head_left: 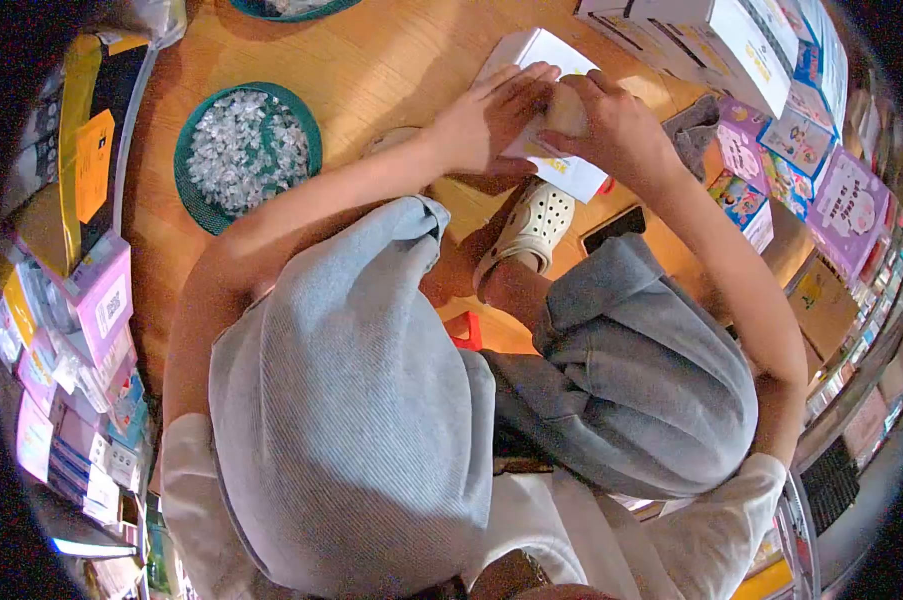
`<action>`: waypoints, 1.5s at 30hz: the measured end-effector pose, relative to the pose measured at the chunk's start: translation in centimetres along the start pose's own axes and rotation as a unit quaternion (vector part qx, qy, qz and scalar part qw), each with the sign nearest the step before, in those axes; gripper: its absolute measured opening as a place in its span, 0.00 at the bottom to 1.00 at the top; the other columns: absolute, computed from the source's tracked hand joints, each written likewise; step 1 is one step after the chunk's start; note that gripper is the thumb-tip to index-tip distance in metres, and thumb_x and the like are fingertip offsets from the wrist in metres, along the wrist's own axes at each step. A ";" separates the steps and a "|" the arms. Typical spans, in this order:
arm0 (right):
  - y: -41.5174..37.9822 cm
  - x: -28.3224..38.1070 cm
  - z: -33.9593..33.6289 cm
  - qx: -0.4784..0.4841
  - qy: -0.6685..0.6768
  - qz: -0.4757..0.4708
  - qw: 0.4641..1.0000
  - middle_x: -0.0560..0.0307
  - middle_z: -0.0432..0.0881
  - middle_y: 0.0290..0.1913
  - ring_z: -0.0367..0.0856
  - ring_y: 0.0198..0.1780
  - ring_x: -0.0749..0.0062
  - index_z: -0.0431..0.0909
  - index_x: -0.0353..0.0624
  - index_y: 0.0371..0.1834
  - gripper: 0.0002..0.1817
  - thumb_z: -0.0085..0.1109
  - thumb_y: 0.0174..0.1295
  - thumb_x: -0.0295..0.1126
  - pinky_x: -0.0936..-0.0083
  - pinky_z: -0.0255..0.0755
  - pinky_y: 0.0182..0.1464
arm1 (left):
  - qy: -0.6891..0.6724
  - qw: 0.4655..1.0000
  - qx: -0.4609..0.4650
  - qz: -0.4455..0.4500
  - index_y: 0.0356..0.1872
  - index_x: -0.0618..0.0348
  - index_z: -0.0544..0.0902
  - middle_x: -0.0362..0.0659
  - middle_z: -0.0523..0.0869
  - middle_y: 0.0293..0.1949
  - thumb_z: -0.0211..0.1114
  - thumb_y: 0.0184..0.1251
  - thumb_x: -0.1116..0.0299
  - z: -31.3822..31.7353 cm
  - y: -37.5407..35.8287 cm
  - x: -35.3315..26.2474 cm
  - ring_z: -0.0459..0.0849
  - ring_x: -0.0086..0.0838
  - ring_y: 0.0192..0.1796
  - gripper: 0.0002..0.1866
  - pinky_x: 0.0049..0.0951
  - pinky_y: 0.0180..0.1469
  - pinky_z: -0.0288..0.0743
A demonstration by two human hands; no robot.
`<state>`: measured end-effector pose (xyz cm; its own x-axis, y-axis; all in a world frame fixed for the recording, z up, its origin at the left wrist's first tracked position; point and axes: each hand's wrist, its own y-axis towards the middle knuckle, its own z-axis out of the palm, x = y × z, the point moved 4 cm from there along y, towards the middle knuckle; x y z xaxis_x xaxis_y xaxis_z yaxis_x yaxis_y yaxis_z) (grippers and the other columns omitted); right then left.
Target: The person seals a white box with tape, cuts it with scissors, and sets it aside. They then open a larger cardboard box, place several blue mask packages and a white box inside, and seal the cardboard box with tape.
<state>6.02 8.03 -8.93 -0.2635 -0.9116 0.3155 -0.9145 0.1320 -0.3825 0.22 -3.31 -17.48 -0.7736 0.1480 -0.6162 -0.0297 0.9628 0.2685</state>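
My left hand [486, 115] lies flat on a white cardboard box [546, 55] on the wooden floor, fingers spread over its top. My right hand [616, 125] grips the same box at its near right side, thumb and fingers curled on it. A small yellow print shows on the box's near corner [561, 170]. My knees in grey trousers fill the lower middle of the view, with a white perforated clog [531, 225] under the box's near edge.
A teal basket [196, 200] of small clear pieces stands left on the wooden floor [371, 60]. Stacked white boxes [711, 40] and colourful packs [841, 200] line the right. More packs [91, 300] pile at the left. A dark phone [611, 228] lies near my right knee.
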 end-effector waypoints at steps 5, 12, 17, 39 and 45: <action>-1.6 -1.7 -1.0 -0.057 0.032 -0.059 0.996 0.43 0.77 0.44 0.78 0.43 0.48 0.68 0.42 0.57 0.30 0.55 0.58 0.51 0.61 0.73 0.46 | 0.007 1.000 0.028 0.000 0.64 0.67 0.58 0.52 0.55 0.68 0.63 0.46 0.40 0.1 0.0 0.0 0.48 0.42 0.71 0.50 0.39 0.71 0.46; -4.9 -5.6 2.1 -0.225 0.325 -0.022 0.918 0.49 0.80 0.38 0.78 0.37 0.66 0.77 0.43 0.47 0.18 0.53 0.62 0.44 0.71 0.71 0.40 | 0.110 0.990 0.093 -0.008 0.65 0.72 0.53 0.54 0.50 0.69 0.59 0.50 0.38 0.2 0.4 -0.6 0.46 0.42 0.72 0.52 0.40 0.71 0.45; -5.7 -8.1 6.4 -0.223 0.462 0.112 0.851 0.54 0.78 0.29 0.74 0.32 0.71 0.79 0.37 0.34 0.19 0.56 0.60 0.45 0.72 0.69 0.36 | 0.123 0.988 0.095 -0.003 0.65 0.74 0.52 0.56 0.49 0.69 0.56 0.52 0.35 0.5 0.4 -0.5 0.46 0.44 0.72 0.53 0.40 0.71 0.44; -10.4 -10.3 0.5 -0.140 0.061 0.076 0.985 0.44 0.76 0.16 0.78 0.20 0.53 0.81 0.38 0.29 0.22 0.58 0.55 0.50 0.64 0.72 0.26 | 0.135 0.985 0.110 0.015 0.67 0.70 0.48 0.60 0.49 0.68 0.64 0.45 0.38 0.7 0.4 -0.4 0.48 0.50 0.71 0.57 0.44 0.69 0.46; -10.6 -10.0 1.0 -0.106 -0.025 0.118 0.987 0.48 0.80 0.22 0.81 0.26 0.52 0.81 0.45 0.27 0.25 0.52 0.55 0.58 0.60 0.76 0.29 | 0.120 0.986 0.114 0.007 0.67 0.69 0.48 0.59 0.49 0.69 0.67 0.43 0.41 0.7 0.6 -0.5 0.48 0.50 0.71 0.58 0.45 0.69 0.47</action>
<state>18.65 15.32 -8.84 -0.4658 -0.8634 0.1940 -0.8747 0.4161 -0.2485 0.97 -2.65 -17.51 -0.9009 0.1299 -0.4141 0.1035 0.9909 0.0858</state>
